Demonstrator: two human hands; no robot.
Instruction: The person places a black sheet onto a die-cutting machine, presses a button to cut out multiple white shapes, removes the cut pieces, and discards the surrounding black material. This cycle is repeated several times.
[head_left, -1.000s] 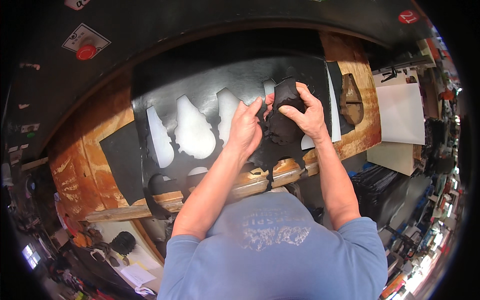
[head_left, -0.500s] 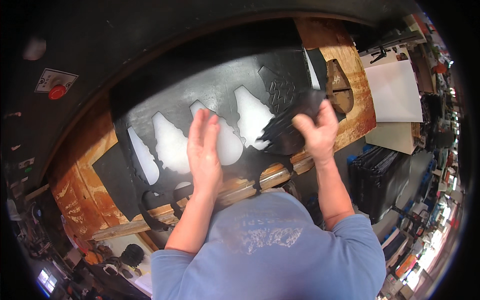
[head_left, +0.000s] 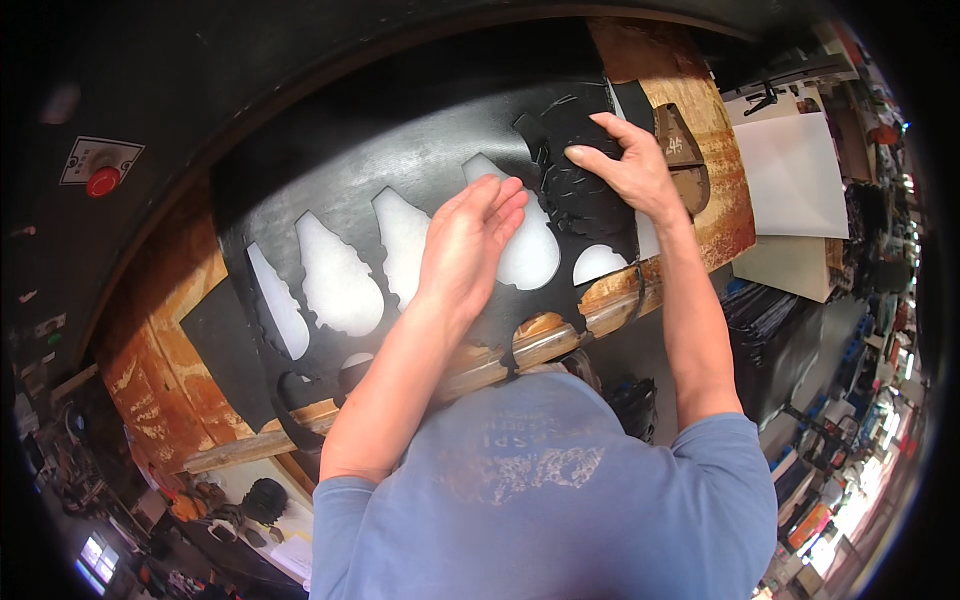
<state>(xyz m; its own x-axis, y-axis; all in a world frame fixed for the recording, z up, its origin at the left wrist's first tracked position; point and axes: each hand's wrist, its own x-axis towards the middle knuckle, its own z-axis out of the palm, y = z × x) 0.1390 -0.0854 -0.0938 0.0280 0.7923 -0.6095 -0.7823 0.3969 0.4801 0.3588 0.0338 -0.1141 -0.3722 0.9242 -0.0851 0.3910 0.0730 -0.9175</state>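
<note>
My right hand (head_left: 632,172) is over the right end of a black sheet (head_left: 400,150), thumb and forefinger apart. Beside and under its fingers lie black cut pieces (head_left: 582,190) with jagged edges, stacked on the sheet. No piece shows clear between the fingers. My left hand (head_left: 472,240) is held above the middle of the sheet, fingers stretched out and side by side, with nothing visible in it. It partly covers one of several sole-shaped cutouts (head_left: 340,280), through which a white surface shows.
A brown cutting die (head_left: 680,150) sits on the worn wooden board (head_left: 725,210) at right. A red button (head_left: 103,181) is on the dark machine at left. White sheets (head_left: 790,175) and a black stack (head_left: 770,345) stand at right. A wooden rail (head_left: 475,375) runs along the near edge.
My right hand has moved up and away from me, and the black pieces it held now lie on the sheet's right part. My left hand has moved right.
</note>
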